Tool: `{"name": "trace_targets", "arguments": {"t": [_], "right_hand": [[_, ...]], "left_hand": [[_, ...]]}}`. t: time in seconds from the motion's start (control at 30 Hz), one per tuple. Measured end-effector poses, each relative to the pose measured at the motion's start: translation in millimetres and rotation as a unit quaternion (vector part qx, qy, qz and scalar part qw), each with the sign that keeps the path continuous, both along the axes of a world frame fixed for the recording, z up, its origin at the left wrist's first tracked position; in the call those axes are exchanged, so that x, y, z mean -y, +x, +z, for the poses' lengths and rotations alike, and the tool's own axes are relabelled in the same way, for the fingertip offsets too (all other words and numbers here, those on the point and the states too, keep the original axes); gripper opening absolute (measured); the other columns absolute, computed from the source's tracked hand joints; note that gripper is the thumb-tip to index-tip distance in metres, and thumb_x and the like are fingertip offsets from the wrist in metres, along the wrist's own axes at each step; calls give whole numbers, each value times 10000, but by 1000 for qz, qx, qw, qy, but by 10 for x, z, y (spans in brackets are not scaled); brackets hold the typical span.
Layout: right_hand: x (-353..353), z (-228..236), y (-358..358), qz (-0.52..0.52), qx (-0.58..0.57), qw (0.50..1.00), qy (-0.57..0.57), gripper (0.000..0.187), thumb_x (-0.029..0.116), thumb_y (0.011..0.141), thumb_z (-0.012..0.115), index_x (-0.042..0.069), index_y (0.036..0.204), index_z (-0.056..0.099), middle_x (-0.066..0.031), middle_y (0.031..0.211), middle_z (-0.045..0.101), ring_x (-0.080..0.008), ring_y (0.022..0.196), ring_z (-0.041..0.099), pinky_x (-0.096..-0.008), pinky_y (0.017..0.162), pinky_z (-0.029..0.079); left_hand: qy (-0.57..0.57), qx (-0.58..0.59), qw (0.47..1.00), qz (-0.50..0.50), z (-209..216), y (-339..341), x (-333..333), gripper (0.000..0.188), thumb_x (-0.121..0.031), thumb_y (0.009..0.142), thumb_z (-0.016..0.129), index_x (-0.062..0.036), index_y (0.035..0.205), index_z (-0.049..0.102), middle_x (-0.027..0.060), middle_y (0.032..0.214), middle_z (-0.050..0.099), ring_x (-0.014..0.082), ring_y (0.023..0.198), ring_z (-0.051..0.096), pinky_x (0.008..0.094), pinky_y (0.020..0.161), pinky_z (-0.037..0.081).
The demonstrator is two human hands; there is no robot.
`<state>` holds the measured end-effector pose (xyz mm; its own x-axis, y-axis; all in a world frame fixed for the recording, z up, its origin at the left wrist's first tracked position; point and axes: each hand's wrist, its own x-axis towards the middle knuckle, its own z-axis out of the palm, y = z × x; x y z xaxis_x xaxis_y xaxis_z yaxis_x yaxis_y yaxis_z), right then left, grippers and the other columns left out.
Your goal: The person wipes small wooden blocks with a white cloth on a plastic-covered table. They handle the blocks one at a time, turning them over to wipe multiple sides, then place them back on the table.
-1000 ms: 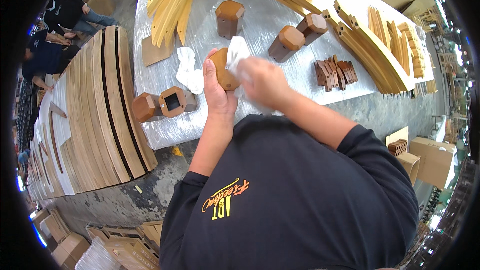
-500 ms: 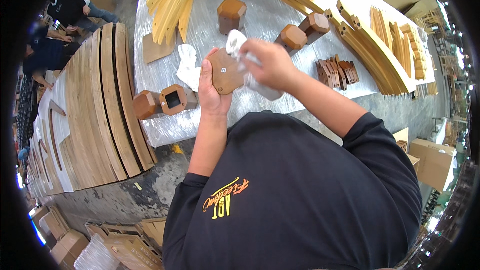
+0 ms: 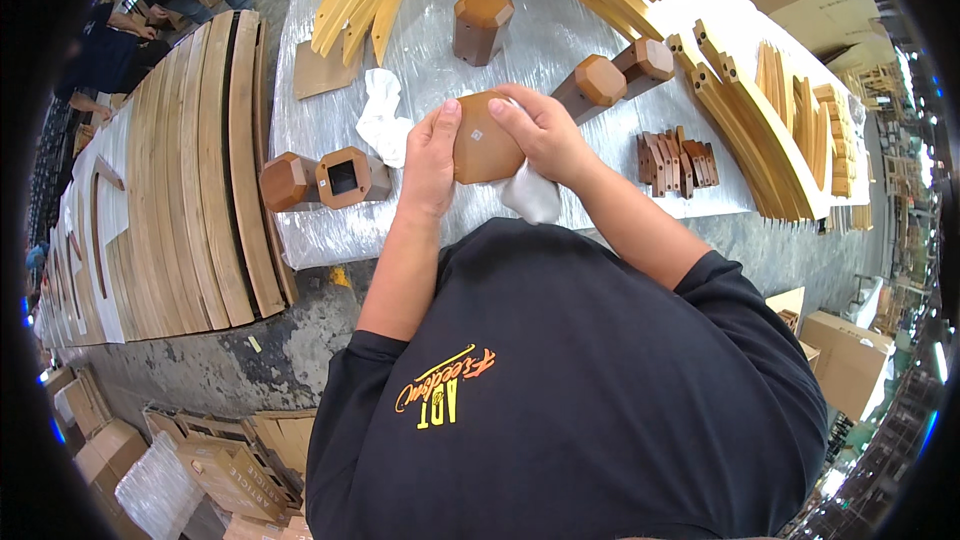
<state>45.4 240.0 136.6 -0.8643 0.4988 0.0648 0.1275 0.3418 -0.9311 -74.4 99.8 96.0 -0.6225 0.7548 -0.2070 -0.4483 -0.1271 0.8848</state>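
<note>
A slatted wooden panel stands at far left; next, on the plastic-wrapped table, a solid-topped block sits beside a hollow block, with a crumpled cloth near them. The left hand grasps the left side of an octagonal wooden piece — held over the table — thumb at its flat face. The right hand grips its upper right, a white cloth hanging below that hand. Farther right lie small brown parts, then curved slats.
</note>
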Motion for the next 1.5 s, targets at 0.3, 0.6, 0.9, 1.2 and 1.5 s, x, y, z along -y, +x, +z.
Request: {"name": "trace_targets", "arguments": {"t": [0.3,0.6,0.9,1.2,1.5], "right_hand": [[208,-61,55,-50,7,961,271,409,333,917,787,88,1230,695,-147,1055,662,-384,973,699,-480,800,584],[-183,-181,-120,-5,40,990,136,404,355,994,694,78,1284,645,-173,1113,645,-408,1062,654,-510,947,528],[-59,21,-385,-75,65,977,189,140,201,993,654,71,1041,667,-152,1071,691,-402,995,688,-500,833,563],[227,-130,-328,-14,-28,965,261,121,206,940,667,88,972,666,-127,972,677,-381,939,707,-517,748,588],[-81,-221,-420,-26,65,966,249,162,162,970,683,72,1100,720,-144,1040,669,-410,955,682,-498,825,562]], "left_hand": [[-20,111,994,-3,43,173,-151,484,-474,1120,540,-56,1360,590,90,1260,659,183,1138,657,360,943,565],[147,298,942,-56,-74,355,-218,374,-342,1060,592,-51,1294,621,79,1205,699,217,1126,689,419,1009,550],[218,282,934,-7,-103,301,-207,537,-383,1047,538,-38,1458,572,119,1454,628,270,1347,600,457,1151,471],[91,256,957,99,-246,260,-304,651,-597,1110,382,-98,1498,536,126,1506,589,300,1387,563,481,1167,454],[181,349,919,37,-253,175,-257,588,-436,1057,624,-41,1482,530,183,1427,629,328,1291,626,472,1131,493]]}}
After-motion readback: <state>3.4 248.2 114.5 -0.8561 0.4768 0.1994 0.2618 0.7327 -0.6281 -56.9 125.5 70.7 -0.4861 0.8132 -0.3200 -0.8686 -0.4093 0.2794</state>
